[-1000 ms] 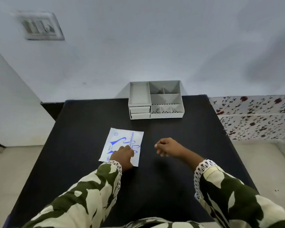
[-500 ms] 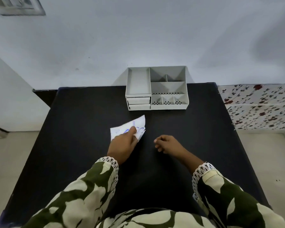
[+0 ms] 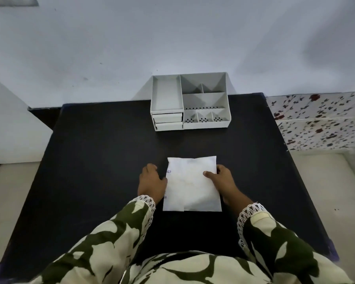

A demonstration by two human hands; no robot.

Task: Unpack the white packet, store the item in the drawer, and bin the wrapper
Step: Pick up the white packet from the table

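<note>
- Across most of the view spreads the flat black rectangular table (image 3: 103, 160), butted against a pale wall, with the person's camouflage-print sleeves (image 3: 119, 238) reaching over its near edge.
- At the table's far edge, against the wall, stands the grey plastic desk organiser (image 3: 190, 103), open compartments on top and two shallow closed drawers (image 3: 168, 120) stacked at its lower left; the item is meant for one of these, and both are still shut.
- Near the middle of the table, well apart from the organiser, lies the white paper packet (image 3: 192, 184), held between the two hands.
- Half a second ago only the left hand gripped it, lifted and showing blue print; it has since been turned over, so its plain white back with a central seam faces up. I judge the packet is now set for tearing open, and it looks unopened as yet.
- Of the writing, only a blue fragment reading "NES" shows at its left edge; the rest is hidden or too faint.
- The left hand (image 3: 152, 182) rests against the packet's left edge, fingers curled down; whether it pinches the paper I cannot tell.
- The right hand (image 3: 221, 181) clasps the right edge, thumb laid on top.
- No bin is in sight.
</note>
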